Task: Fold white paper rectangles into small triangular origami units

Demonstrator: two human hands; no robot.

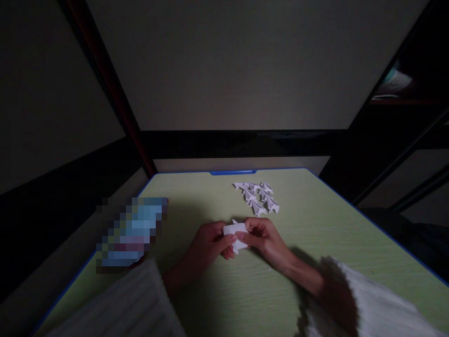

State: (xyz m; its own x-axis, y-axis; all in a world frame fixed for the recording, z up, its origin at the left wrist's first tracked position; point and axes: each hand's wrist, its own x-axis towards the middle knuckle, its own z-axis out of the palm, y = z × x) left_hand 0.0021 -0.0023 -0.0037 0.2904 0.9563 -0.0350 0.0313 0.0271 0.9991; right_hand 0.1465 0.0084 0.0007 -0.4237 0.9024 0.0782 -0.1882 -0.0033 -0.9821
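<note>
Between my two hands is a small piece of folded white paper [230, 229], with a pointed tip sticking up at its top and another pointing down below. My left hand [213, 239] pinches its left side, thumb on the front face. On the right side, my right hand [262, 235] grips it, the thumb pressed near the middle and the fingers curled behind. Beyond my hands, several small folded white paper figures [257, 207] lie in a loose cluster on the table; their exact shape is hard to make out in the dim light.
The pale green table [333, 234] has a blue edge and a blue handle-like piece [233, 172] at its far side. A blurred-out bluish flat object [135, 234] lies at the left. A light panel [224, 65] rises behind the table; dark shelving stands at the right.
</note>
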